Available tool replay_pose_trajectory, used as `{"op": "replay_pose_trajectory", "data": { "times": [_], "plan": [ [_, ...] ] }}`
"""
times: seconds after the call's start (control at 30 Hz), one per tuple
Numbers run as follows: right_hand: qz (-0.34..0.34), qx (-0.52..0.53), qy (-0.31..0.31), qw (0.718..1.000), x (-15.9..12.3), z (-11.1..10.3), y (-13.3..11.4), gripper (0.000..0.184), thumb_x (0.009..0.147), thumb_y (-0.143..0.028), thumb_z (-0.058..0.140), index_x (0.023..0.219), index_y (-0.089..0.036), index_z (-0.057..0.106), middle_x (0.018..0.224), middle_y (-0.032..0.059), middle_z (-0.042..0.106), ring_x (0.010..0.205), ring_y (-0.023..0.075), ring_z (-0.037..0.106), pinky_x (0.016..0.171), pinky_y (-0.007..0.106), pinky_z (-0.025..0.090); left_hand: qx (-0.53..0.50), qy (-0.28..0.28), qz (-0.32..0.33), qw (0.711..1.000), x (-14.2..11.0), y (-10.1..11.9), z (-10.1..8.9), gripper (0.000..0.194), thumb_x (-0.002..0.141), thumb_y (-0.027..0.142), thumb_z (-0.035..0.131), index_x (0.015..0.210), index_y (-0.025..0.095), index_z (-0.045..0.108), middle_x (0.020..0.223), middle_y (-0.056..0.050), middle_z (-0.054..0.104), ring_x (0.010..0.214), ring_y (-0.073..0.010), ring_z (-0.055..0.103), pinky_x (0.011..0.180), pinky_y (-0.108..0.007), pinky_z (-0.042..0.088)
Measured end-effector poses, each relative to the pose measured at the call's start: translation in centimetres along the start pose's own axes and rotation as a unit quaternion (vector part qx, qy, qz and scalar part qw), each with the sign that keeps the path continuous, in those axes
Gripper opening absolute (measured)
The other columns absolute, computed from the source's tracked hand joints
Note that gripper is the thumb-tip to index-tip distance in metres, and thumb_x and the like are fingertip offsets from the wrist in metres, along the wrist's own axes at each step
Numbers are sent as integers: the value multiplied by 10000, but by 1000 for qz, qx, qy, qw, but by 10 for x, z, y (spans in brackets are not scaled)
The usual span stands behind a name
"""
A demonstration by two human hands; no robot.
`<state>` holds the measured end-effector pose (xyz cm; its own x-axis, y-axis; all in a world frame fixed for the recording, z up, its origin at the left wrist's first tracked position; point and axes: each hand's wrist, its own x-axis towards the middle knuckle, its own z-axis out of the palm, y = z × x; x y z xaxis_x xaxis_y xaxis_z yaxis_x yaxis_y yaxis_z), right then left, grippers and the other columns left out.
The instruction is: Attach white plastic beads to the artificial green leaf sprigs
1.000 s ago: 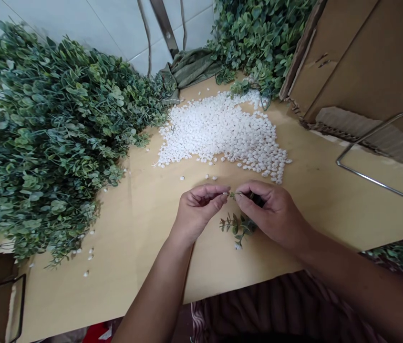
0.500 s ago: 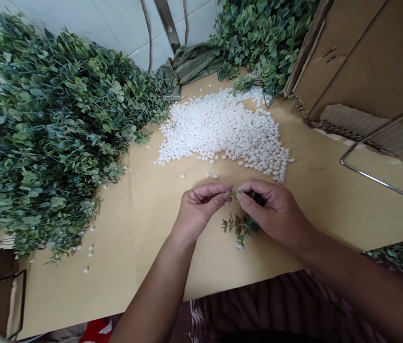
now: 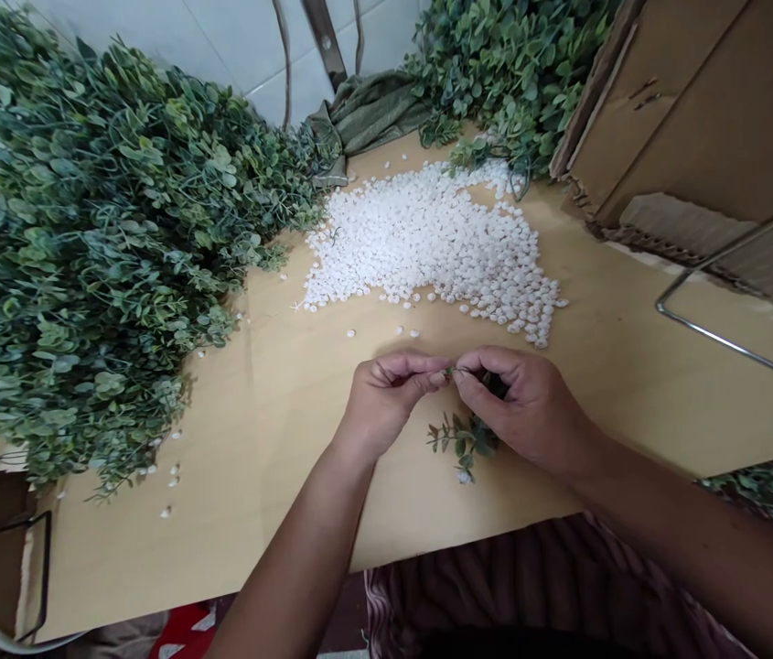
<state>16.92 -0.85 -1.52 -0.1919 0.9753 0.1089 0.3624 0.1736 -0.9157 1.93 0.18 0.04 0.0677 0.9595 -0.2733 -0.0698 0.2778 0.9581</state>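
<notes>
Over the middle of the table, my left hand and my right hand meet fingertip to fingertip. My right hand is closed around a small artificial leaf sprig, whose green leaves hang below the fingers with a small white flower at the lower end. A thin green tip of the sprig shows between the two hands, and the left thumb and fingers pinch it. What else lies within the left fingertips is hidden. Beyond the hands spreads a pile of small white pieces, possibly flower heads.
Bushy artificial greenery fills the left side, and more greenery stands at the back. A dark green cloth lies by the tiled wall. At right are a cardboard box and a bent metal rod. Some white pieces lie scattered.
Both hands keep nearly the same pose; the left fingertips have come slightly closer to the right ones. The view has shifted a little.
</notes>
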Motion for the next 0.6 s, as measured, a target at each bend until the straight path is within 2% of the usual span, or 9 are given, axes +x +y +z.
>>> {"op": "replay_pose_trajectory", "data": {
  "times": [0.17,0.3,0.4,0.5,0.6],
  "plan": [
    [1,0,-2,1000,0,0,0,219,793,-235,460,591,-176,521,557,2,539,517,119,472,472,221,351,8,-4,-11,1000,1,1,1,59,578,140,764,617,173,735,593,0,671,580,-98,590,656,-239,517],
    [-11,-12,6,1000,0,1,-1,202,775,-226,463,589,-172,522,512,-22,458,477,103,412,458,219,326,5,-3,-18,1000,3,-2,4,83,572,100,745,607,175,732,614,1,681,587,-96,593,655,-234,510],
    [-10,-7,8,1000,0,1,-1,188,785,-229,467,626,-166,544,513,-27,450,474,103,408,457,218,326,-2,-10,-15,1000,4,-3,5,72,582,120,749,625,176,733,618,4,680,591,-94,589,662,-234,509],
    [-9,9,3,1000,2,1,0,182,820,-237,467,688,-163,569,560,-18,500,502,110,435,487,225,346,13,-20,-5,1000,1,0,0,130,625,206,752,750,173,740,643,0,676,614,-103,591,672,-251,508],
    [-15,22,13,1000,3,2,1,176,848,-244,475,713,-167,557,575,-22,495,537,119,455,527,235,363,86,-26,26,996,-8,7,-12,239,658,251,743,881,171,718,759,-24,678,702,-125,609,701,-262,507]
  ]
}}
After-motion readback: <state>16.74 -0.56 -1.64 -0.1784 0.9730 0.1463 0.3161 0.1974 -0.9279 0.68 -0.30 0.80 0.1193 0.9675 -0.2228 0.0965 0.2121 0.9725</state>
